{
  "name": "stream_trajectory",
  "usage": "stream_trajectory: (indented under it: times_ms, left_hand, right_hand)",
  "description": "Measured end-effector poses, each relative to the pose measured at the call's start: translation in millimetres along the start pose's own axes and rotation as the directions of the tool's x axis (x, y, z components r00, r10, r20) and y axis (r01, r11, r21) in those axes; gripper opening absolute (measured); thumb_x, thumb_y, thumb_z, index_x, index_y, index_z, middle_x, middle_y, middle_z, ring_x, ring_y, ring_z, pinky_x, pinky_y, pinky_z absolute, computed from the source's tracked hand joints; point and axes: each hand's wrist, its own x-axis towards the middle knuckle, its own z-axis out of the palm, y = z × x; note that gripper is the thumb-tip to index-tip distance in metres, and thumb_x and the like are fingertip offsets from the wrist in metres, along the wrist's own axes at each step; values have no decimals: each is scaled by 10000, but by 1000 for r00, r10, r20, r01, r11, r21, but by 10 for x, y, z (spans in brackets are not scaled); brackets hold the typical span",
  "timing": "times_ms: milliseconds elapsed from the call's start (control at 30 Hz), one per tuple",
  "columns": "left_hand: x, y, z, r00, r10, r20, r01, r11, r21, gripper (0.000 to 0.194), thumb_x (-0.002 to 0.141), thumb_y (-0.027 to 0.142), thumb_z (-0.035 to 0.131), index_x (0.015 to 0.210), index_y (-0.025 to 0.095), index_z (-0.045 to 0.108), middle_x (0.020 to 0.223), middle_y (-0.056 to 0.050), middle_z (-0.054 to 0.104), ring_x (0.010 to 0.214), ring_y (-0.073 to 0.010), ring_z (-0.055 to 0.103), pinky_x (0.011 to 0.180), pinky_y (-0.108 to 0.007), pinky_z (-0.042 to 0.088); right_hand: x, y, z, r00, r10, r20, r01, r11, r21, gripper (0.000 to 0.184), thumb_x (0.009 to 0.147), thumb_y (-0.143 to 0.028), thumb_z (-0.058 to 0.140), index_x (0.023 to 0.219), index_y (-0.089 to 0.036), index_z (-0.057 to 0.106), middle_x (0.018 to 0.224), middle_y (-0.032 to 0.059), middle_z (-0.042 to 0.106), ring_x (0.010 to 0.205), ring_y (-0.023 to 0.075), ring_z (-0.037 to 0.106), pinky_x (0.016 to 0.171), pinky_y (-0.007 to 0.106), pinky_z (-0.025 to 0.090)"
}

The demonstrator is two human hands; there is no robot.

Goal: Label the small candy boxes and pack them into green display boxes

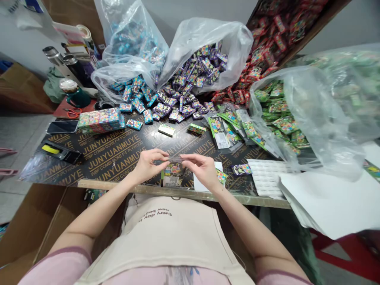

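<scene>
Both my hands meet over the near edge of the dark plywood table (113, 156). My left hand (150, 163) and my right hand (200, 168) each pinch the top edge of a clear plastic packet (173, 174) that hangs between them with colourful small boxes inside. The fingers of both hands are closed on its upper rim. A white card (197, 184) lies under my right hand. A small purple pack (242, 169) rests just to the right.
Clear bags spill blue packs (135, 93), purple packs (190, 87), red packs (258, 59) and green packs (279, 118) across the back. Filled packets (225, 128), a wrapped bundle (101, 120), a phone (62, 126), scissors (73, 113), flasks (57, 59), white sheets (326, 198), a cardboard box (32, 225).
</scene>
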Motion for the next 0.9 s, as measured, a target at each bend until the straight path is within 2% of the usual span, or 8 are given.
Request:
stream_trajectory:
  times_ms: [200,367,433,500,567,633,800,900]
  left_hand:
    - [-11,-90,69,997,63,38,-61,997,-49,52,782,223,708,773,176,727,842,-72,755,774,-167,714,706,-266,563]
    - [53,-133,87,986,-107,-128,80,977,-197,68,724,227,758,773,180,750,791,-60,755,739,-170,708,712,-278,564]
    - [14,-255,21,918,-291,-269,221,939,-262,123,699,259,772,781,171,749,800,-59,754,735,-171,703,718,-287,563]
    - [-120,-447,-94,775,-466,-427,352,879,-320,188,684,292,771,804,151,740,807,-60,749,732,-169,694,730,-295,557]
    - [-355,-660,-234,617,-567,-545,454,823,-342,236,685,319,753,825,131,722,804,-60,739,733,-170,688,758,-314,553]
    - [-638,-835,-369,540,-610,-580,565,774,-286,271,694,337,731,862,125,707,830,-72,731,771,-193,689,804,-361,549]
    - [-1064,-996,-580,632,-445,-634,644,757,111,281,735,340,695,975,192,698,1126,-117,676,1119,-279,596,1023,-498,426]
    - [-989,-998,-629,643,-519,-563,624,781,-7,292,740,379,695,951,178,693,1108,-118,680,1093,-265,613,1027,-486,430]
  right_hand:
    - [-169,166,5,916,-401,-15,383,883,-271,223,844,-149,621,1008,-255,729,1024,45,743,927,180,710,847,320,579]
    - [96,115,111,936,-344,-70,324,925,-199,169,858,-212,628,991,-261,721,951,21,752,874,175,712,829,310,567]
    - [365,171,207,968,-246,-48,240,966,-95,242,875,-300,614,1107,-266,675,982,27,744,847,176,710,798,320,565]
    - [698,307,370,984,-179,14,180,983,-43,371,891,-390,576,1234,-251,596,1074,60,717,900,193,697,804,347,553]
    - [1044,492,605,979,-180,91,191,972,-135,463,875,-441,581,1276,-211,560,1191,111,664,1051,237,646,889,402,511]
    - [1359,666,897,960,-188,206,250,909,-335,529,832,-440,636,1279,-170,555,1279,158,602,1185,286,556,982,453,437]
    - [1918,796,1618,902,-118,415,383,660,-646,695,813,-428,662,1396,-134,425,1357,211,511,1328,370,356,1052,553,263]
    - [2038,704,1815,888,-124,444,413,642,-646,609,830,-328,647,1368,-123,448,1252,213,573,1274,369,406,1061,576,206]
